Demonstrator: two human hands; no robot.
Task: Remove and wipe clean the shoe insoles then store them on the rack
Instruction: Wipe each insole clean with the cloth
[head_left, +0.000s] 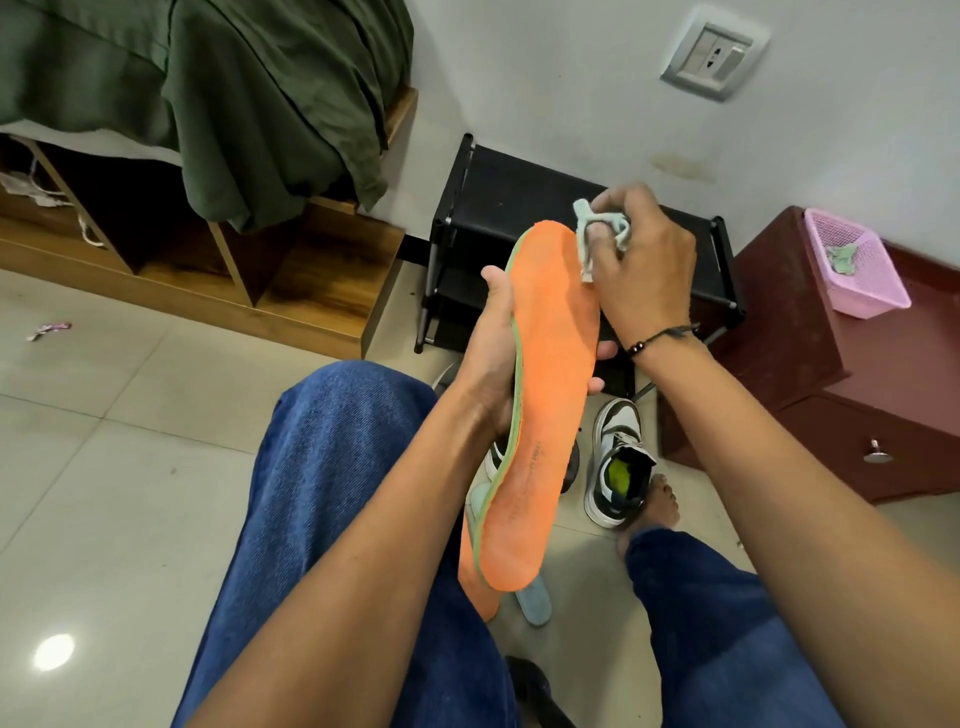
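Orange insole (540, 395) is gripped by the left hand (493, 358) while a pale cloth (592, 241) is pinched at its toe by the right hand (644, 260).
Faint heel print is unreadable; black rack (519, 192) and sneaker (618, 462) are seen behind.

The orange insole (540, 415) is hiding most of a sneaker (496, 457) and the left hand's (493, 358) fingers behind it. Below the insole, a second orange insole (480, 597) and a blue one (535, 603) are showing only partly. Its printed lettering is staying unreadable. The right hand (644, 260) is covering part of the cloth (589, 244).
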